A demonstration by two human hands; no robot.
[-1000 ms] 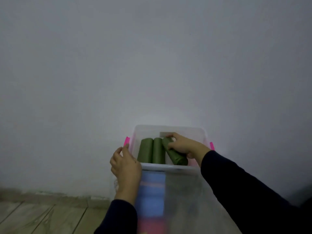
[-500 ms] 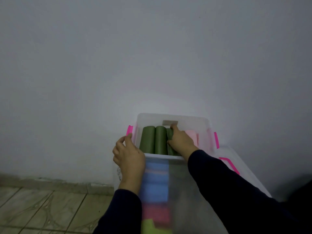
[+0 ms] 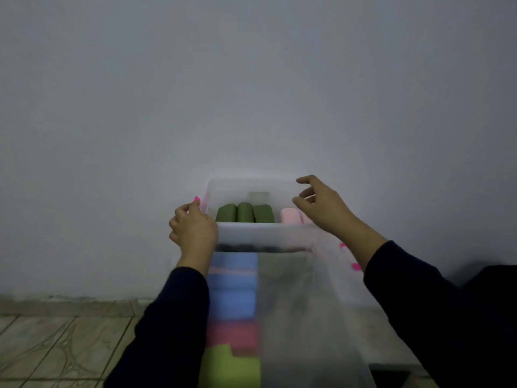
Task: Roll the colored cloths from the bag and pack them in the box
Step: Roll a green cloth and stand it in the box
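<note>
Head view shows your clear plastic box (image 3: 251,189) standing against the pale wall (image 3: 251,79), its open top towards you. Count inside it: three dark green cloth rolls (image 3: 244,212) side by side at the left, touching one another, and one pink cloth roll (image 3: 290,215) just to their right, with something pale pink past it that your right wrist partly hides. Through the box's near wall, blurred, you can make out stacked layers: blue cloths (image 3: 233,284), a red one (image 3: 232,333) under them, and a light green one (image 3: 229,365) lowest. Your left hand (image 3: 193,229) has its grip curled around the box's left rim, right by the pink latch (image 3: 196,199). Your right hand (image 3: 321,207) hovers over the box's right side, fingers loosely spread and holding nothing; it is clear of the rolls. Two more pink spots (image 3: 349,256) show at the box's right edge beside your right sleeve (image 3: 436,312). Tiled floor (image 3: 56,340) lies at lower left.
</note>
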